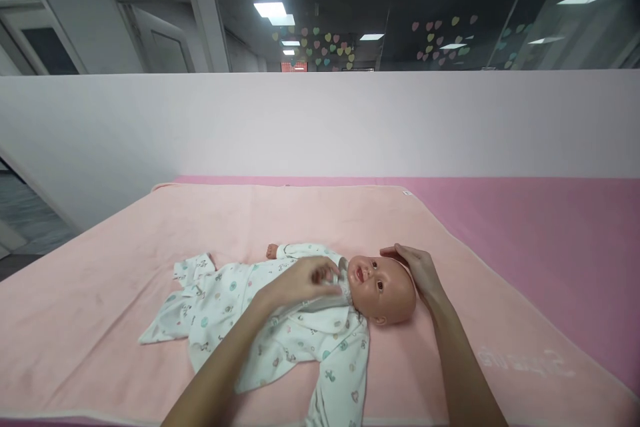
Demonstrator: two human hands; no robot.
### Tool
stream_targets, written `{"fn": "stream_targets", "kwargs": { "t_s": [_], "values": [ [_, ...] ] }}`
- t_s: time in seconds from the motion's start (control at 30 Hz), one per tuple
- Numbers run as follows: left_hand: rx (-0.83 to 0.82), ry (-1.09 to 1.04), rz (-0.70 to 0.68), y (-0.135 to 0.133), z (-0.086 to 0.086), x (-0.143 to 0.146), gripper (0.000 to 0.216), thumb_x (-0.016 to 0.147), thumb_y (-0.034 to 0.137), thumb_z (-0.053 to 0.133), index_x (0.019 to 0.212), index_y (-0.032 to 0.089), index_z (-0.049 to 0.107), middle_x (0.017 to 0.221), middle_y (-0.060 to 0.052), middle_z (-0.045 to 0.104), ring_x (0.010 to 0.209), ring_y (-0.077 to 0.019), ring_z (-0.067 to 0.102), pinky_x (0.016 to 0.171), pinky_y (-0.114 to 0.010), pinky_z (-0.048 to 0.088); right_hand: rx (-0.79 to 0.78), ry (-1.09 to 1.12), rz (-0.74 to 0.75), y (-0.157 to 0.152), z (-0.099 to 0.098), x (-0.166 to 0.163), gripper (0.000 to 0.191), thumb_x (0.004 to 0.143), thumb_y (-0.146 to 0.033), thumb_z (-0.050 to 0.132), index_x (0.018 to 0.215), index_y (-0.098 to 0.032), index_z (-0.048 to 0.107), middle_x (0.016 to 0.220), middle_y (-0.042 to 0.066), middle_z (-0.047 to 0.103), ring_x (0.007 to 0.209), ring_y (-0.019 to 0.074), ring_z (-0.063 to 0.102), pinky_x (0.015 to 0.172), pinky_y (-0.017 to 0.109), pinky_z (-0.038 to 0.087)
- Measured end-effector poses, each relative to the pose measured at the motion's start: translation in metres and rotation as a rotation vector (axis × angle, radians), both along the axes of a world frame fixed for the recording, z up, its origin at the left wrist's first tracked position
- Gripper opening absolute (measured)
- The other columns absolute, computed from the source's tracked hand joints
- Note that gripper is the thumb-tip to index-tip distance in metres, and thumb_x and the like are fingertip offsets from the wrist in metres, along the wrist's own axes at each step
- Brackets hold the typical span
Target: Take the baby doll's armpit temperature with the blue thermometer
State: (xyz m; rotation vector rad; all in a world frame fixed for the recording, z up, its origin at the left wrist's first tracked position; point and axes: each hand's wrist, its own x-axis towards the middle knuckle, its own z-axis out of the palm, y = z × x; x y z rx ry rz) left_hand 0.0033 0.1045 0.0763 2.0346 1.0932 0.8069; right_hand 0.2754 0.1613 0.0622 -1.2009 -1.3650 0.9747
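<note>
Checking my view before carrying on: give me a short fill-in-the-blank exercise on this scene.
1. The doll lies on its ____ on the pale pink blanket, its head toward the right of the picture.
2. The right hand is at the doll's ____.
3. Of the outfit's collar and legs, the left hand is nearer the ____.

Missing words: back; head; collar.

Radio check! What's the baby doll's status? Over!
Left hand over doll's upper chest, right hand cupped beside its head. Doll on its back, on blanket. Left forearm partly hides doll.
</note>
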Motion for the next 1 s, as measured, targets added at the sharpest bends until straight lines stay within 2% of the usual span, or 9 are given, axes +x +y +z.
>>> {"fn": "stream_targets", "kwargs": {
  "t_s": [0.1,0.2,0.33,0.47,0.57,0.67,0.83,0.9,1.0],
  "values": [
    [-0.042,0.041,0.003,-0.001,-0.009,0.009,0.039,0.061,0.040,0.069,0.093,0.018,0.063,0.074,0.000,0.060,0.065,-0.0115,0.052,0.059,-0.022,0.038,0.179,-0.200,-0.236,-0.022,0.011,0.003,0.034,0.073,-0.048,0.054,0.075,-0.018,0.070,0.088,0.008,0.069,0.093,0.0260,0.061,0.089,0.040,0.042],
    [-0.265,-0.248,0.090,0.012,-0.021,0.002,0.030,0.065,0.036,0.065,0.087,0.014,0.066,0.067,-0.001,0.060,0.060,-0.0104,0.051,0.056,-0.021,0.037,0.390,-0.402,-0.399,-0.055,0.023,-0.012,0.030,0.078,-0.043,0.049,0.080,-0.020,0.069,0.091,0.006,0.069,0.095,0.0251,0.060,0.090,0.043,0.042],
    [-0.578,-0.798,0.343,0.027,-0.029,-0.013,0.032,0.066,0.032,0.064,0.090,0.011,0.065,0.058,-0.001,0.056,0.053,-0.0097,0.049,0.052,-0.020,0.038,0.694,-0.747,-0.096,-0.086,0.032,-0.068,0.025,0.084,-0.031,0.045,0.073,-0.023,0.066,0.095,0.003,0.067,0.094,0.0196,0.059,0.098,0.044,0.036],
    [-0.704,-1.095,0.420,0.030,-0.030,-0.017,0.030,0.063,0.025,0.066,0.089,0.012,0.064,0.055,0.001,0.053,0.054,-0.0087,0.049,0.053,-0.019,0.039,0.683,-1.135,0.176,-0.078,0.026,-0.127,0.030,0.087,-0.021,0.040,0.073,-0.022,0.068,0.119,0.004,0.057,0.118,0.0228,0.044,0.104,0.047,0.026],
    [-0.706,-1.134,0.409,0.029,-0.027,-0.015,0.025,0.061,0.020,0.065,0.084,0.012,0.064,0.054,0.002,0.053,0.053,-0.0075,0.048,0.050,-0.017,0.036,0.600,-1.447,0.133,-0.055,0.018,-0.146,0.025,0.082,-0.014,0.044,0.093,-0.012,0.066,0.130,0.017,0.047,0.125,0.0315,0.034,0.102,0.055,0.021],
    [-0.687,-1.130,0.404,0.029,-0.027,-0.014,0.023,0.059,0.020,0.065,0.082,0.013,0.063,0.055,0.003,0.053,0.052,-0.0069,0.047,0.049,-0.017,0.035,0.555,-1.611,0.070,-0.041,0.016,-0.147,0.026,0.078,-0.007,0.044,0.094,-0.008,0.065,0.126,0.021,0.048,0.125,0.0339,0.033,0.101,0.056,0.020],
    [-0.573,-1.071,0.467,0.032,-0.032,-0.016,0.028,0.062,0.026,0.063,0.087,0.014,0.063,0.058,0.003,0.051,0.053,-0.0071,0.045,0.050,-0.019,0.035,0.654,-1.358,0.059,-0.063,0.032,-0.121,0.029,0.084,-0.010,0.038,0.070,-0.016,0.063,0.077,0.008,0.064,0.086,0.0209,0.057,0.099,0.047,0.028],
    [-0.404,-0.904,0.495,0.030,-0.035,-0.013,0.028,0.067,0.031,0.058,0.089,0.014,0.063,0.062,0.001,0.055,0.059,-0.0098,0.049,0.054,-0.020,0.037,0.653,-1.109,-0.057,-0.083,0.044,-0.107,0.033,0.087,-0.015,0.034,0.066,-0.017,0.059,0.065,0.005,0.060,0.070,0.0169,0.055,0.090,0.040,0.037],
    [-0.067,-0.497,0.297,0.018,-0.035,-0.003,0.027,0.074,0.036,0.052,0.088,0.016,0.064,0.077,-0.002,0.061,0.077,-0.0147,0.053,0.068,-0.024,0.041,0.638,-0.791,-0.083,-0.111,0.060,-0.094,0.030,0.091,-0.024,0.032,0.077,-0.018,0.059,0.070,0.003,0.060,0.069,0.0149,0.056,0.071,0.028,0.044]
  ]
}}
